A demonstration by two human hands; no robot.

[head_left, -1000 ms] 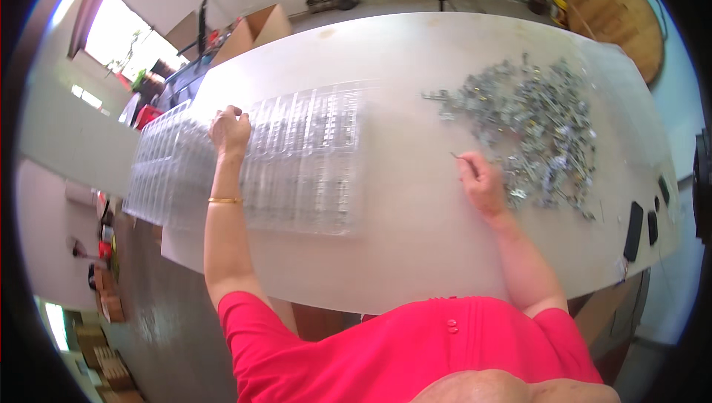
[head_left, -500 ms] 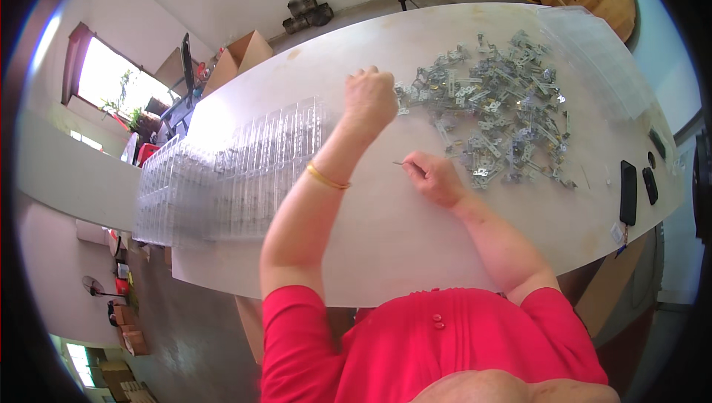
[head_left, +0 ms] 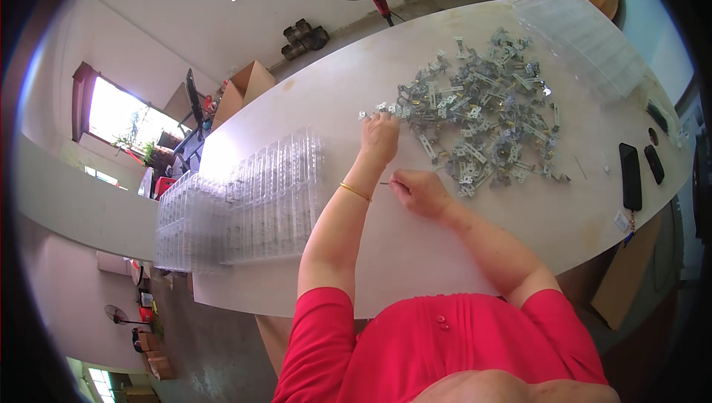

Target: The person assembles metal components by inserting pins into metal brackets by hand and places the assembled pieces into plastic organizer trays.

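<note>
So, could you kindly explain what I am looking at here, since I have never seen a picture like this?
This is one view from a wide fisheye camera worn on a person's head, looking down, so straight edges bend near the rim. No machine is involved: two bare hands work at a long white table. The left hand reaches into the edge of a pile of small grey metal parts. The right hand pinches a thin pin-like piece. Clear plastic trays lie to the left, another clear tray at the far right, and two dark phones near the right edge.
</note>
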